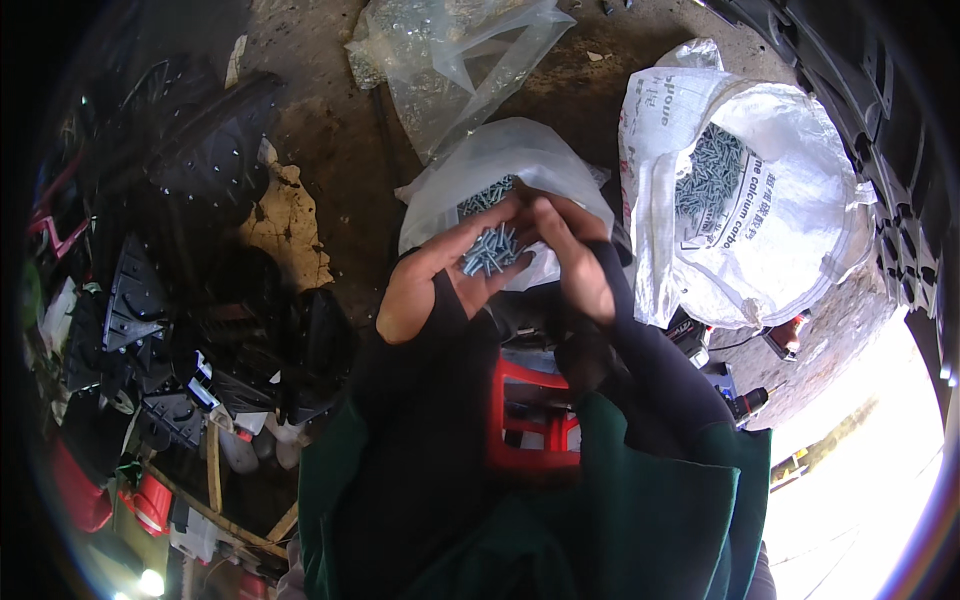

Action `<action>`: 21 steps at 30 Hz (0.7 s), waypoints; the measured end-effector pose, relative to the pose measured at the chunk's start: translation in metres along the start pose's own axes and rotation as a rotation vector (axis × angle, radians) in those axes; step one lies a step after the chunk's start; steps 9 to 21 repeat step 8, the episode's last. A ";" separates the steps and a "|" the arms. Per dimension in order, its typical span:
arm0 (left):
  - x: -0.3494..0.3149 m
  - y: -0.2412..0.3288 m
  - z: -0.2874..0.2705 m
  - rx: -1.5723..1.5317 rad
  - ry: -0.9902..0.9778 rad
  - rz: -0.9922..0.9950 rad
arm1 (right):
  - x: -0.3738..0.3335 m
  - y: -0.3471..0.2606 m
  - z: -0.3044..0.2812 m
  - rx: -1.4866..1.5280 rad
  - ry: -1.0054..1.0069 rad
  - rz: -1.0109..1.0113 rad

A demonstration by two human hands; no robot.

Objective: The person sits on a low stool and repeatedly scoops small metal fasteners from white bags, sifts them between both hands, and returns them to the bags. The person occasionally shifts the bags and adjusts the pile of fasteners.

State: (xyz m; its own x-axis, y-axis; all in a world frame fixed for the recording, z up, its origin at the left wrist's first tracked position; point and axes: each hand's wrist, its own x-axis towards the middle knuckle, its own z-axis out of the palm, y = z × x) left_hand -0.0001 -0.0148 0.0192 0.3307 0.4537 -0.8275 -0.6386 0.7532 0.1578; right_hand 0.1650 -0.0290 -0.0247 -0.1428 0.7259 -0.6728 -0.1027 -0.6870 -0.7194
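A loose heap of silvery screws (490,250) rests in the cupped palm of my left hand (425,275). My right hand (578,245) meets it from the right, thumb and fingers closed near my left fingertips. Whatever those right fingers hold, if anything, is hidden. Both hands are over an open, clear plastic bag (540,150), where more screws (487,194) show just beyond my left fingers. To the right stands a white woven sack (800,230) with its mouth folded open, and many similar screws (712,175) lie inside.
Crumpled clear plastic (455,60) lies on the floor beyond the bag. A red plastic stool (530,458) is below my forearms. Power tools, including a drill (748,402), lie right of it. Black moulded parts (135,300) pile up at left; black panels (900,150) stand at far right.
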 end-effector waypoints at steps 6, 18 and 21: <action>-0.003 0.000 0.004 -0.023 0.018 -0.037 | 0.023 -0.004 -0.004 0.521 -0.342 0.052; -0.005 0.000 0.006 -0.016 0.017 -0.036 | 0.024 -0.002 -0.007 0.571 -0.373 0.144; -0.005 0.000 0.006 -0.016 0.017 -0.036 | 0.024 -0.002 -0.007 0.571 -0.373 0.144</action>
